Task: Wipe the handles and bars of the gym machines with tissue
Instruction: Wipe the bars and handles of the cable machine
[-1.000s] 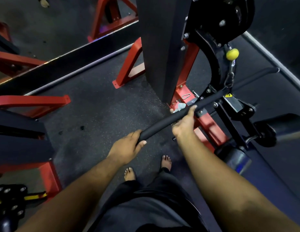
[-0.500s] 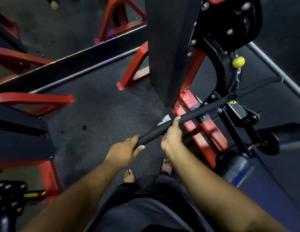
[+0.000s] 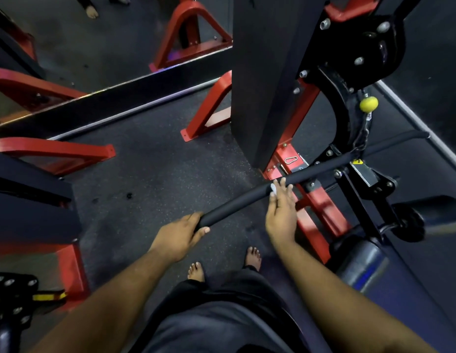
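- We see a dim, low-lit scene; the dark floor [image 3: 150, 179] swallows most detail.
- Light comes from overhead, leaving soft sheen on the red frame [image 3: 311, 205] and the yellow ball [image 3: 368, 104].
- A thin bright glare line runs along the mirror edge [image 3: 135, 82].
- Wide-angle distortion bends straight lines near the borders.
- The right hand [image 3: 281, 212] shows slight motion blur; the lower corners look soft and smeared.
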A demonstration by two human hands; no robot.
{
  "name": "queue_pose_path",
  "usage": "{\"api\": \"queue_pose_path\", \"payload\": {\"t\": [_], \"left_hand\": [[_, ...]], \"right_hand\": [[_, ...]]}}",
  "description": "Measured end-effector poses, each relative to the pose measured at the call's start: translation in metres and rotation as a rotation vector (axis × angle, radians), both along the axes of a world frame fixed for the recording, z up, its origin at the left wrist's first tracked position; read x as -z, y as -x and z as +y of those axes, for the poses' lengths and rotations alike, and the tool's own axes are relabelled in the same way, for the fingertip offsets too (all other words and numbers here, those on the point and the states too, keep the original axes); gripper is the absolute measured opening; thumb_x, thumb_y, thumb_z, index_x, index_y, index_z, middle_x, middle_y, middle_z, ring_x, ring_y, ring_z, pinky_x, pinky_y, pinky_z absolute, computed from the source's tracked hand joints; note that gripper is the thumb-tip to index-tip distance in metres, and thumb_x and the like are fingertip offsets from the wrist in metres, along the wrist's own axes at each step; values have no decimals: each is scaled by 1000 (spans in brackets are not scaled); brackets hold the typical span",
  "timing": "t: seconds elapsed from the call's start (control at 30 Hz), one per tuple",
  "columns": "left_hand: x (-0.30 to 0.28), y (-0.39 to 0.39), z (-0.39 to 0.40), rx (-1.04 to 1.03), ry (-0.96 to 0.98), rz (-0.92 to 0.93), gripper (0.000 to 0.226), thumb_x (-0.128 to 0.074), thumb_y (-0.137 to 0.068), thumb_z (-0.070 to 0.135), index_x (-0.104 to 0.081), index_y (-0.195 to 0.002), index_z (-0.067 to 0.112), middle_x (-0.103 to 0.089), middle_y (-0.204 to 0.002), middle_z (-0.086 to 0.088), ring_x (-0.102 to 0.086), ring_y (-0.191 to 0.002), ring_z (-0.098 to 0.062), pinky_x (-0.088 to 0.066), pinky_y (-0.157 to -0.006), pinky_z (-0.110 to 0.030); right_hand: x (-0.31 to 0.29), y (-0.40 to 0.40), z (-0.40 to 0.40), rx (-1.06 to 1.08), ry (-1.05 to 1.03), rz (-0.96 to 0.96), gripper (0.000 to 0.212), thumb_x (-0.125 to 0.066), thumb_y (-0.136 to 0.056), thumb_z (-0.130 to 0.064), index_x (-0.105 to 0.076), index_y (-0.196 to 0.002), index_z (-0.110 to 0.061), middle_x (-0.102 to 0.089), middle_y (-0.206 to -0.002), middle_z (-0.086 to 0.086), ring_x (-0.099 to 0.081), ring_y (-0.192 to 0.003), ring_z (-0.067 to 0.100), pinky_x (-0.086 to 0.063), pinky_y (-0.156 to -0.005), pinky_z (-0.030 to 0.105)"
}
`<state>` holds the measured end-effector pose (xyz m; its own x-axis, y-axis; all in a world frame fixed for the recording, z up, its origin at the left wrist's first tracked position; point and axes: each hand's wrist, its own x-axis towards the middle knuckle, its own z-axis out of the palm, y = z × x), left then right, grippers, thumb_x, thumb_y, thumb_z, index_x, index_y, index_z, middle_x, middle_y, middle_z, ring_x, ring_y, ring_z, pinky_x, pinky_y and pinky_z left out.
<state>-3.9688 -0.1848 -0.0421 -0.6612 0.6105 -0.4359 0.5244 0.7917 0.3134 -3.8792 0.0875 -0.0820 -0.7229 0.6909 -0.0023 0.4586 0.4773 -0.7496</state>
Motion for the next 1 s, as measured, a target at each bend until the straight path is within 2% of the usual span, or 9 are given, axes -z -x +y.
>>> {"api": "queue_pose_path", "payload": {"t": [0.07,0.2,0.3,0.4,0.57,0.67,0.73,0.83,1.0], "left_hand": [[0,2,-7,-17,-23,-34,58,-30,-105,60,-29,-154,29,-54,-144,2,-61,-115,-21,-53,-85,-41],[-2,2,-11,14,-93,-77,56,-34,-106,56,-29,-154,28,-53,-143,1,-61,-111,-21,-53,-88,-43],[-5,1,-14,46,-143,-86,56,-37,-107,53,-27,-156,27,-53,-143,0,-61,-111,-20,-53,-89,-43],[-7,-3,-19,57,-196,-93,57,-39,-108,50,-26,-158,26,-53,-143,0,-61,-113,-21,-53,-91,-41],[-1,1,-30,-5,-317,-117,55,-52,-105,42,-38,-155,22,-56,-140,-1,-60,-117,-22,-49,-96,-37],[2,4,-33,3,-364,-127,53,-58,-103,37,-46,-151,19,-60,-136,-3,-59,-122,-24,-47,-100,-36],[0,4,-34,5,-369,-134,57,-57,-104,39,-42,-155,19,-58,-140,-2,-56,-125,-22,-44,-102,-33],[-1,1,-35,-25,-399,-157,59,-56,-104,40,-39,-157,19,-55,-143,0,-54,-127,-20,-42,-103,-31],[1,7,-36,-2,-389,-157,55,-61,-103,34,-46,-153,15,-59,-143,-6,-56,-129,-25,-42,-104,-32]], "right_hand": [[1,-3,-7,-126,-118,-86,43,-37,-110,-24,-49,-150,-15,-38,-162,6,-20,-155,28,-5,-125,46],[-3,-10,-6,-413,-289,-42,44,-41,-107,-15,-48,-150,-12,-41,-159,6,-25,-153,22,-12,-127,44],[-10,0,10,-239,-277,-19,43,-46,-104,-3,-52,-147,-9,-45,-157,10,-32,-151,29,-16,-126,43],[-19,17,-4,-37,-198,-8,38,-41,-109,-15,-57,-143,-9,-46,-156,10,-32,-151,29,-17,-127,48],[-15,23,-111,-415,-327,-8,35,-55,-101,-10,-64,-134,-11,-56,-149,9,-37,-148,32,-11,-122,58],[-5,4,-114,-757,-623,-5,63,-71,-83,-1,-57,-143,-13,-50,-154,7,-39,-147,30,-19,-117,64],[-7,5,-82,-649,-658,-94,74,-67,-80,4,-50,-149,-18,-44,-159,2,-31,-151,25,-16,-119,63],[-19,8,-55,-399,-535,-217,55,-54,-99,-9,-47,-152,-24,-39,-162,-3,-22,-155,20,-14,-124,61],[-16,12,-136,-459,-408,-191,58,-27,-96,-20,-53,-147,-13,-45,-157,6,-30,-151,31,-9,-120,61]]}}
